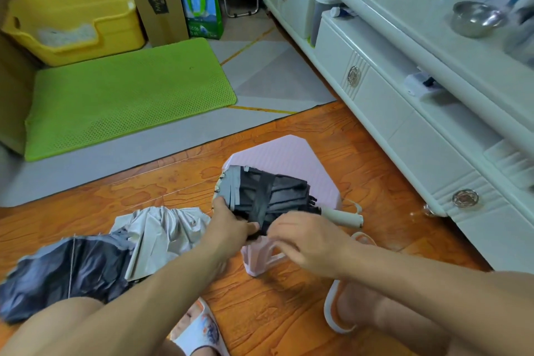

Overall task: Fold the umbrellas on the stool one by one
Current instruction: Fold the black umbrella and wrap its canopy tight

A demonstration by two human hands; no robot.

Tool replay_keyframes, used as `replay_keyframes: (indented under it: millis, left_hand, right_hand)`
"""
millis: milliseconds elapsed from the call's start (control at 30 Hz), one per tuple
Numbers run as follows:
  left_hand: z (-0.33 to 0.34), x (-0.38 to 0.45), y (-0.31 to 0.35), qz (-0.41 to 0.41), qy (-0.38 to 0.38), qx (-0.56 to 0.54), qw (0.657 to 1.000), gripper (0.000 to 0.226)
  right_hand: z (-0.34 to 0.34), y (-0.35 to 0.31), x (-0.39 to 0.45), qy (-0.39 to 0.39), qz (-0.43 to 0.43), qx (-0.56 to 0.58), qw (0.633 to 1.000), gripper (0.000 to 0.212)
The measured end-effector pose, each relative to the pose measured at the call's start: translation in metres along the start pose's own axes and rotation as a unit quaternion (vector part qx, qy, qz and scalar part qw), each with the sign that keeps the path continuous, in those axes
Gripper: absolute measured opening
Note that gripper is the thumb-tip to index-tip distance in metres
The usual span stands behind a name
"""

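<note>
— Orange wood-grain floor (pixel 277 312), grey mat beyond, white cabinet (pixel 404 113) along the right; noticed the pink stool (pixel 306 162)?

— Noticed; carried a dark umbrella (pixel 277 191) lying across its top, canopy gathered and wrapped by its strap (pixel 264 196), pale handle (pixel 342 217) poking off the right edge.

— Likely light to lift; soft, slippery fabric over stiff ribs; best gripped round the bundled middle, not the loose cloth.

— Left hand (pixel 231 225) reached in from below, fingers pinching the strap end at the near edge; right hand (pixel 303 237) met it there, fingers curled, seemingly on that same strap, though blurred.

— And the second umbrella (pixel 95 254)?

— Sprawled unfolded on the floor, left of the stool, silver and dark.
</note>
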State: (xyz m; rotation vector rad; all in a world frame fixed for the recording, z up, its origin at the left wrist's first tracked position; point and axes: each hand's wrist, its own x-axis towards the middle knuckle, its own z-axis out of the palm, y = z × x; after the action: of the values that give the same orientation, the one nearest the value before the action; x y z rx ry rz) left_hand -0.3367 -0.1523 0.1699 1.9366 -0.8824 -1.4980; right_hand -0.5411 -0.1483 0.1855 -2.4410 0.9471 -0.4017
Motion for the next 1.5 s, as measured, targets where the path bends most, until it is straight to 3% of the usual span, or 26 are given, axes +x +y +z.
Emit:
replay_keyframes:
  millis: [33, 100, 167, 233, 333, 400, 633, 900, 1000, 1100, 1233, 1367, 1500]
  left_hand:
    - [-0.001, 0.003, -0.003, 0.005, 0.004, 0.012, 1.000, 0.071]
    - [-0.004, 0.006, -0.012, -0.004, 0.010, 0.047, 0.999, 0.071]
    - [-0.009, 0.004, -0.024, -0.032, 0.010, 0.084, 0.996, 0.070]
    - [-0.014, 0.005, -0.035, -0.060, -0.005, 0.102, 0.993, 0.060]
    - [-0.023, 0.007, -0.047, -0.093, -0.013, 0.113, 0.989, 0.059]
    - [-0.027, 0.009, -0.052, -0.103, -0.016, 0.135, 0.985, 0.063]
    - [-0.027, 0.004, -0.066, -0.130, -0.068, 0.209, 0.967, 0.029]
    - [-0.033, -0.003, -0.069, -0.142, -0.103, 0.245, 0.954, 0.003]
    - [-0.038, -0.006, -0.062, -0.107, -0.083, 0.244, 0.960, 0.008]
    - [-0.044, -0.002, -0.045, -0.056, -0.054, 0.257, 0.963, 0.008]
    - [-0.054, 0.000, -0.013, -0.019, -0.035, 0.247, 0.968, 0.007]
    - [-0.066, -0.008, 0.015, -0.003, -0.051, 0.197, 0.979, 0.017]
    - [-0.077, -0.015, 0.043, 0.035, -0.049, 0.306, 0.950, 0.014]
  right_hand:
    - [-0.008, 0.010, -0.005, 0.013, 0.021, -0.022, 0.999, 0.014]
    - [-0.021, 0.040, -0.021, 0.011, 0.129, -0.086, 0.988, 0.029]
    - [-0.021, 0.068, -0.038, -0.045, 0.246, -0.134, 0.959, 0.051]
    - [-0.011, 0.083, -0.047, -0.100, 0.293, -0.136, 0.941, 0.052]
    - [0.006, 0.087, -0.052, -0.116, 0.288, -0.127, 0.942, 0.035]
    - [0.010, 0.087, -0.055, -0.112, 0.270, -0.150, 0.945, 0.035]
    - [0.008, 0.083, -0.061, -0.100, 0.275, -0.107, 0.950, 0.038]
    - [-0.010, 0.052, -0.063, 0.079, 0.227, -0.188, 0.952, 0.025]
    - [-0.031, 0.038, -0.053, 0.101, 0.230, -0.188, 0.950, 0.025]
    - [-0.052, 0.027, -0.041, 0.069, 0.245, -0.181, 0.950, 0.025]
    - [-0.078, 0.022, -0.024, 0.006, 0.305, -0.104, 0.947, 0.035]
    - [-0.096, 0.025, -0.012, 0.011, 0.343, -0.008, 0.939, 0.041]
    - [-0.094, 0.023, -0.009, 0.036, 0.353, -0.045, 0.934, 0.040]
